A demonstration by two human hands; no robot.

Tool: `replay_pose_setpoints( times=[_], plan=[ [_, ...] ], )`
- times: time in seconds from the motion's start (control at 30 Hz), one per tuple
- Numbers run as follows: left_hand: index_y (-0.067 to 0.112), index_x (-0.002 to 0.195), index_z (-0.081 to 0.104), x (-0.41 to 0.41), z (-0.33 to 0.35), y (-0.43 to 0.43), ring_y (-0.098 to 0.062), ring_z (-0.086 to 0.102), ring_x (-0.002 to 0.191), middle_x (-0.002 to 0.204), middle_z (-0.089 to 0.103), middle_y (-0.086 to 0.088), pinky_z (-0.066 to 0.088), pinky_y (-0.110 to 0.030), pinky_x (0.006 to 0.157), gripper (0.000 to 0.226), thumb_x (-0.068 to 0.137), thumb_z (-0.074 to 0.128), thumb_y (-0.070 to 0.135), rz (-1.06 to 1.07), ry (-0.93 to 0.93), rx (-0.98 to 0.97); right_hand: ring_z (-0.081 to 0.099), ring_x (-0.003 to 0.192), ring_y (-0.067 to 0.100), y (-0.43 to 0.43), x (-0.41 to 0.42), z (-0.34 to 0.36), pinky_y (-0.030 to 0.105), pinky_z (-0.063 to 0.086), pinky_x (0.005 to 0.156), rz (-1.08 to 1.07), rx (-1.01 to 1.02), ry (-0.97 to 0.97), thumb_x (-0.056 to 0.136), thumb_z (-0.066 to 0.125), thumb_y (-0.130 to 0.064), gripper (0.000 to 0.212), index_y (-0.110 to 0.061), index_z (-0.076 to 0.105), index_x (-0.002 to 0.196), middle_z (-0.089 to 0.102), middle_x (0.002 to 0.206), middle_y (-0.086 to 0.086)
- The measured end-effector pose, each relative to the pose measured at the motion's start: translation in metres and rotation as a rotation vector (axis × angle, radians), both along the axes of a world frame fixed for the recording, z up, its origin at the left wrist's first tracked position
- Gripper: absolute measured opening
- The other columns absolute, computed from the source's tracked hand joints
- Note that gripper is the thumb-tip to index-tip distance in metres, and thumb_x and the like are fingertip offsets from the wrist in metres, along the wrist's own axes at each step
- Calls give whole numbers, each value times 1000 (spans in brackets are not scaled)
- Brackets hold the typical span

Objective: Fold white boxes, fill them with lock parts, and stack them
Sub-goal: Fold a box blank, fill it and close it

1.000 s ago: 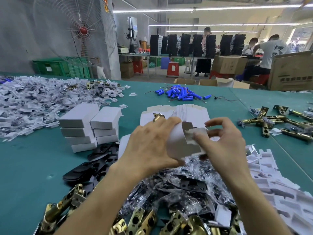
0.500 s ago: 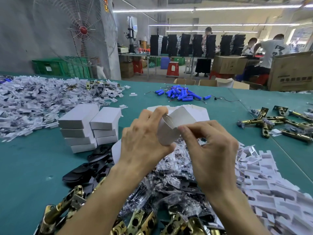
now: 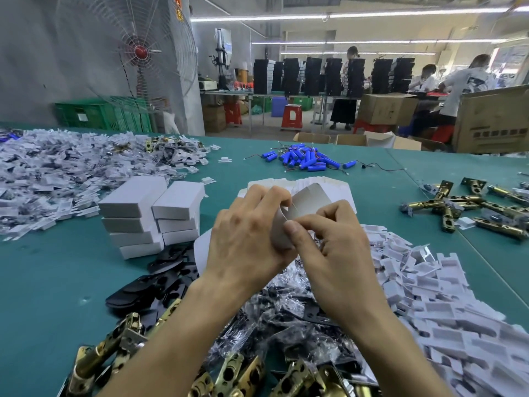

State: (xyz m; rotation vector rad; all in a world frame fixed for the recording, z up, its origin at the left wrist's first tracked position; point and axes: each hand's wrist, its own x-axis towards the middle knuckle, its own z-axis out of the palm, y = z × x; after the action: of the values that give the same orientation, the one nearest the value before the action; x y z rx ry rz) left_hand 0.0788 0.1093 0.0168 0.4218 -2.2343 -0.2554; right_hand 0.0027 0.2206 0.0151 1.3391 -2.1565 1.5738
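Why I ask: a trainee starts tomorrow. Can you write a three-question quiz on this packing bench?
1. True or false: the left hand and the right hand both hold the curved white cardboard box blank.
2. The blue cylindrical batteries lie: A) in a crate; B) on the teal table beyond the hands; C) atop the boxes.
3. Fill in: the stacked folded white cardboard boxes stand to the ___ of the left hand.
Key: 1 true; 2 B; 3 left.
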Motion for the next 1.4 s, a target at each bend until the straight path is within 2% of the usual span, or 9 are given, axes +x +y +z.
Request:
replay_pose_setpoints(
  times=[0.17, 0.3, 0.33, 0.43, 0.57, 0.83, 1.03, 1.2, 1.4],
  plan=[
    [24, 107, 55, 0, -1, 0, -28, 58, 83, 102, 58, 2, 50, -45, 65, 35, 74, 64, 30, 19, 34, -31, 56, 94, 5, 3, 4, 6, 14, 48, 68, -39, -226, -90, 83, 77, -30, 31, -43, 65, 107, 44, 107, -11],
    [28, 109, 48, 0, 0, 1, -27, 58, 85, 105, 58, 3, 49, -45, 65, 52, 63, 72, 27, -33, 50, -82, 66, 90, 10, 5, -1, 13, 31, 61, 70, 9, -374, -561, 93, 65, -37, 31, -37, 55, 122, 60, 110, -10],
    [29, 110, 46, 0, 0, 1, -27, 58, 86, 106, 58, 3, 48, -45, 66, 55, 62, 72, 29, -51, 56, -101, 68, 85, 15, 5, -1, 15, 36, 62, 67, 79, -393, -738, 97, 59, -37, 19, -30, 63, 115, 67, 101, -5],
    [31, 119, 42, -1, -1, -3, -27, 59, 92, 113, 57, 3, 47, -44, 71, 64, 62, 70, 36, -48, 56, -134, 66, 76, 20, 6, -2, 18, 41, 61, 70, 215, -372, -948, 96, 56, -39, 32, -19, 77, 82, 72, 82, 5],
    [28, 138, 33, 0, -3, -9, -21, 52, 98, 119, 53, 5, 43, -38, 77, 83, 64, 62, 53, -46, 57, -87, 68, 73, 12, 5, -5, 13, 36, 57, 80, 403, -325, -982, 65, 65, -58, 42, -25, 80, 87, 74, 83, -2],
    [22, 151, 25, -4, -8, -9, -17, 44, 98, 119, 41, 9, 22, -26, 79, 93, 65, 52, 46, 8, -27, -227, 70, 82, 15, 1, -3, 6, 34, 58, 75, 297, -327, -878, 50, 82, -40, 47, -19, 76, 92, 76, 89, 3],
    [15, 152, 23, -4, -6, -6, -19, 43, 101, 120, 49, 3, 19, -27, 79, 99, 61, 49, 45, 65, -83, -198, 69, 91, 32, -5, 3, 1, 55, 55, 87, 134, -398, -729, 79, 79, -13, 12, -18, 70, 85, 74, 90, 14],
    [11, 148, 37, -3, -3, -2, -25, 47, 109, 125, 55, -4, 31, -32, 90, 102, 55, 62, 45, 46, -129, -85, 66, 66, 21, -1, 3, 6, 55, 58, 72, 136, -411, -728, 83, 76, -10, 20, -21, 64, 71, 72, 72, 11],
    [8, 132, 54, -4, -3, 0, -27, 54, 102, 118, 61, -6, 33, -31, 85, 83, 55, 75, 33, 55, -143, -195, 62, 63, 21, 1, 0, 5, 61, 57, 69, 59, -399, -689, 80, 79, -13, 23, -20, 66, 62, 69, 67, 14]
  ],
)
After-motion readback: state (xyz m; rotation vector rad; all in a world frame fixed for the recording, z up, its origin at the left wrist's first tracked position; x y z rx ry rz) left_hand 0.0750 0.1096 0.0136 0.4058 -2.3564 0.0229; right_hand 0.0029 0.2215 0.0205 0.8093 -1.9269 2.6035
